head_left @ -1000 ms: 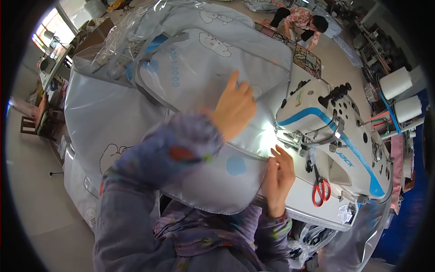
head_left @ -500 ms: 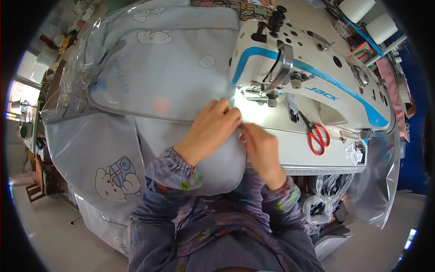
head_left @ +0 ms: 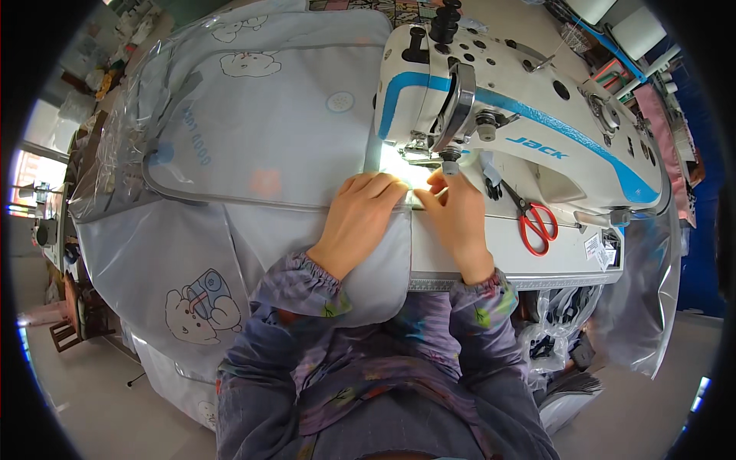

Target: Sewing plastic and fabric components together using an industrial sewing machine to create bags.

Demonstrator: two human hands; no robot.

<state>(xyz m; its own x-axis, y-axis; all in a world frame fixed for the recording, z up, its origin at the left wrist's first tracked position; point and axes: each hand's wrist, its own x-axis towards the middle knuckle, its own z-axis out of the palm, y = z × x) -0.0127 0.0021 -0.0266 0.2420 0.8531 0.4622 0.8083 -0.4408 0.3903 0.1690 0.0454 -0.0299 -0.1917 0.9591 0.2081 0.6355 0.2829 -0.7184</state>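
Observation:
A grey plastic-coated fabric piece (head_left: pixel 261 130), printed with cartoon animals, spreads to the left of a white and blue sewing machine (head_left: pixel 521 115). My left hand (head_left: pixel 362 218) rests on its edge, fingers together and bent down, gripping the sheet close to the lit needle area. My right hand (head_left: pixel 458 222) is right in front of the presser foot (head_left: pixel 422 159), thumb and forefinger pinched near the fabric's edge. What lies between those fingertips is too small and too glared to make out. A rounded flap (head_left: pixel 376 280) of the grey fabric hangs toward me under my left wrist.
Red-handled scissors (head_left: pixel 538 228) lie on the machine bed, right of my right hand. White thread cones (head_left: pixel 638 37) stand at the far right. Below the table hangs a clear plastic bag (head_left: pixel 548 337) with dark pieces. A wooden stool (head_left: pixel 69 322) stands at left.
My right hand has moved away from me, up to the presser foot. My left hand stays on the fabric edge, its fingers now flatter. The view has shifted slightly.

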